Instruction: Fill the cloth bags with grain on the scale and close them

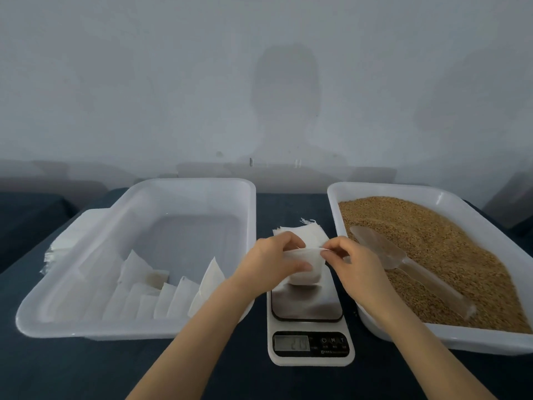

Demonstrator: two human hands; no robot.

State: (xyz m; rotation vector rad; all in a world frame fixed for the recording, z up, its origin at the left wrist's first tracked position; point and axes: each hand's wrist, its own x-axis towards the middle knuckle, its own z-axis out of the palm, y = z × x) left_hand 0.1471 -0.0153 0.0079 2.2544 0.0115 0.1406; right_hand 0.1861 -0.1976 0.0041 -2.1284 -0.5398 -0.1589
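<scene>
A small white cloth bag [307, 268] stands on the steel plate of a kitchen scale [310, 308] in the middle of the table. My left hand [274, 261] grips the bag's left side, thumb in front and fingers behind. My right hand [350, 259] pinches the bag's top edge at the right. Behind the bag lies a stack of flat empty cloth bags [305, 230]. To the right a white tray [461, 339] is full of brown grain [432, 241], and a clear plastic scoop [403, 264] lies on the grain.
A large white tub [72, 321] at the left holds several filled white bags [161, 293] leaning along its near side. More flat white bags [63, 243] are stacked outside its left rim. Dark blue cloth [72, 368] covers the table; a pale wall rises behind.
</scene>
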